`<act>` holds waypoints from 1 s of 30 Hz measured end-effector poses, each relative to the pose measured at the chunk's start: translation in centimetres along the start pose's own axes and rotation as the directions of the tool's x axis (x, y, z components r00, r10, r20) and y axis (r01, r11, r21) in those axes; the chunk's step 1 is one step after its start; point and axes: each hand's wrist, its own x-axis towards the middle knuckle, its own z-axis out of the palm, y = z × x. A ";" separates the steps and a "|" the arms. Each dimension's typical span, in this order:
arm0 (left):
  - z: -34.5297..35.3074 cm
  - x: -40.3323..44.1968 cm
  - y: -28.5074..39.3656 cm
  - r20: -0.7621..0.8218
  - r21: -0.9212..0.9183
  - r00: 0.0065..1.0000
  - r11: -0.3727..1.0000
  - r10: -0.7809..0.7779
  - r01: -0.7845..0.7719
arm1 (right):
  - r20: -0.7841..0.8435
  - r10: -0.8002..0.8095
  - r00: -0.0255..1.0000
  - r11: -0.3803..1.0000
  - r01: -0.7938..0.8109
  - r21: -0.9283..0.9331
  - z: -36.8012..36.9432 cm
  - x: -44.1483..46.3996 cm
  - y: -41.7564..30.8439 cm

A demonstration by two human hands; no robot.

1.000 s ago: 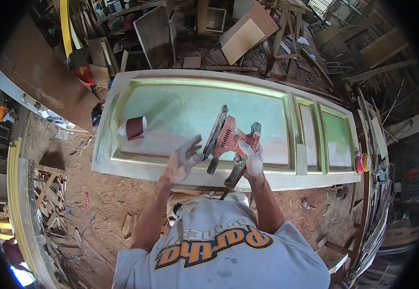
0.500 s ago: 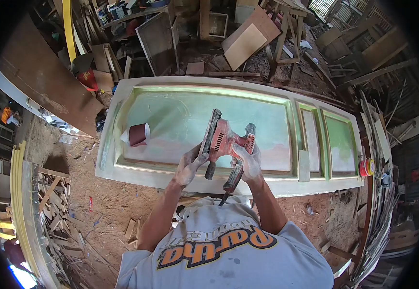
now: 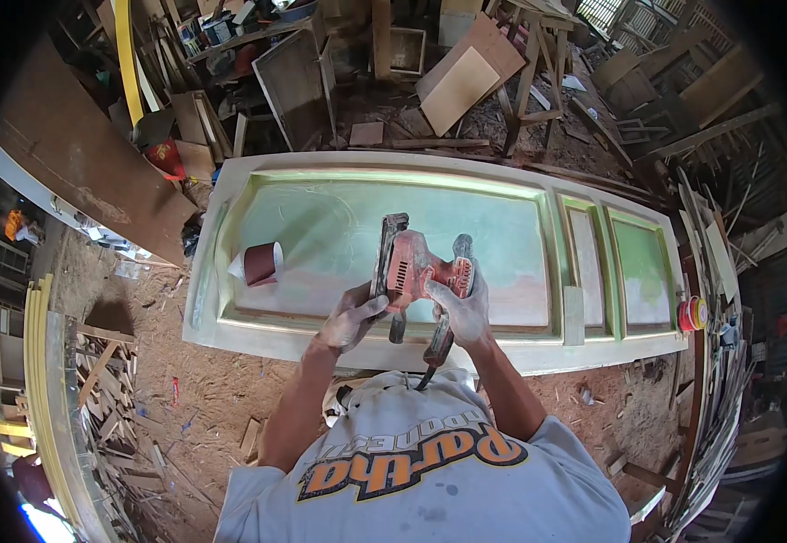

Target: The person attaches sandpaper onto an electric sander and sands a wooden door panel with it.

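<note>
Head view, and the panelled door (image 3: 210, 281) looks only part worked; a brown abrasive roll (image 3: 262, 263) lies on its left part, its large panel (image 3: 321, 262) blends pale and green, its right-end panel (image 3: 642, 262) shows strong green, so uneven patches seem left; now the hands, above the door's near side: the left hand (image 3: 348, 324) grasps the lower end of the flat base (image 3: 383, 258) of a red sander (image 3: 407, 262); that sander sits between both hands, tipped on edge, clear of the door; the right hand (image 3: 466, 312) wraps its rear handle.

panelled door (image 3: 493, 213), curled maroon sheet (image 3: 261, 264) on top
</note>
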 end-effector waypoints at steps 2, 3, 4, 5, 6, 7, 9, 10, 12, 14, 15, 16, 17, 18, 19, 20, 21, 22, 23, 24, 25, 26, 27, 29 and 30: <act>0.3 0.2 0.2 -0.024 -0.004 0.999 0.999 0.042 -0.042 | -0.006 0.013 1.000 1.000 -0.013 -0.006 0.2 0.4 0.1; 0.1 0.4 0.1 -0.022 -0.003 0.999 0.999 0.042 -0.042 | -0.013 0.024 1.000 1.000 -0.025 -0.013 0.2 0.5 0.0; -0.1 0.5 0.0 -0.026 0.003 0.999 0.999 0.039 -0.039 | -0.014 0.023 1.000 1.000 -0.023 -0.012 0.3 0.6 0.0; -0.3 0.7 -0.1 -0.030 0.009 0.999 0.999 0.036 -0.036 | -0.015 0.019 1.000 1.000 -0.019 -0.025 0.4 0.6 -0.1; -0.1 0.6 0.2 -0.028 0.011 0.999 0.999 0.036 -0.035 | -0.015 0.016 1.000 0.999 -0.016 -0.039 0.4 0.6 -0.2; 0.2 0.5 0.5 -0.036 0.059 0.999 0.998 0.017 -0.015 | -0.016 0.014 1.000 0.999 -0.015 -0.038 0.5 0.6 -0.1; 0.4 0.3 0.6 -0.049 0.103 0.999 0.995 0.002 0.003 | -0.001 -0.022 1.000 1.000 0.022 -0.011 0.6 0.5 0.0; 0.4 0.2 0.6 -0.030 0.087 0.998 0.995 0.060 -0.058 | 0.002 -0.022 1.000 1.000 0.022 -0.011 0.7 0.5 -0.2; -0.5 -0.3 0.2 -0.012 0.071 0.992 0.990 0.122 -0.121 | 0.023 0.030 0.999 0.997 -0.032 0.074 0.8 0.4 -0.7; -2.5 -0.4 -0.6 0.134 -0.152 0.964 0.966 0.232 -0.211 | 0.055 -0.007 0.998 0.997 0.003 0.079 0.5 0.6 -0.4; -2.1 -0.7 -0.1 0.145 -0.096 0.961 0.970 0.237 -0.225 | 0.083 -0.043 0.996 0.996 0.036 0.084 0.3 0.7 -0.4; -2.5 -0.8 -0.1 0.144 -0.095 0.961 0.970 0.235 -0.223 | 0.083 -0.042 0.996 0.996 0.035 0.085 -0.1 0.6 -0.5; -3.3 -0.8 -0.3 0.169 -0.102 0.961 0.974 0.219 -0.204 | 0.129 -0.047 0.991 0.998 0.043 0.037 -0.4 0.5 -0.8; -3.6 -1.0 0.0 0.194 -0.108 0.959 0.977 0.205 -0.186 | 0.176 -0.052 0.983 0.998 0.055 -0.011 -0.7 0.4 -1.0; -3.7 -1.3 0.0 0.194 -0.107 0.959 0.977 0.205 -0.187 | 0.176 -0.053 0.983 0.998 0.056 -0.009 -0.9 0.5 -1.1; -3.8 -1.9 -0.1 0.161 -0.125 0.964 0.973 0.211 -0.192 | 0.223 -0.198 0.954 0.964 0.231 -0.133 -1.0 0.6 -1.2; -3.8 -2.3 -0.1 0.129 -0.143 0.968 0.970 0.217 -0.198 | 0.286 -0.328 0.900 0.883 0.400 -0.244 -1.0 0.5 -1.3; -3.8 -2.6 -0.1 0.127 -0.143 0.969 0.970 0.214 -0.196 | 0.286 -0.326 0.901 0.885 0.397 -0.244 -1.0 0.3 -1.4; -3.9 -2.9 -0.1 0.135 -0.133 0.965 0.970 0.223 -0.206 | 0.298 -0.284 0.911 0.889 0.367 -0.273 -1.0 -0.2 -1.7; -3.9 -3.2 -0.3 0.142 -0.125 0.962 0.968 0.234 -0.217 | 0.311 -0.241 0.919 0.891 0.336 -0.304 -1.0 -0.6 -1.8; -4.1 -3.1 -0.5 0.139 -0.128 0.962 0.967 0.236 -0.219 | 0.315 -0.238 0.919 0.891 0.335 -0.305 -0.9 -0.7 -1.8; -4.3 -2.9 -0.9 0.095 -0.117 0.959 0.960 0.266 -0.255 | 0.307 -0.245 0.920 0.900 0.333 -0.281 -0.7 -1.0 -1.7; -4.1 -2.9 -0.5 0.051 -0.104 0.954 0.952 0.295 -0.288 | 0.298 -0.251 0.921 0.908 0.330 -0.256 -0.5 -1.1 -1.6; -3.8 -2.9 0.3 0.062 -0.115 0.931 0.929 0.361 -0.352 | 0.320 -0.261 0.911 0.890 0.355 -0.284 -0.5 -1.2 -1.8; -3.2 -3.1 1.1 0.079 -0.129 0.904 0.903 0.421 -0.410 | 0.336 -0.272 0.902 0.869 0.380 -0.316 -0.6 -1.4 -2.0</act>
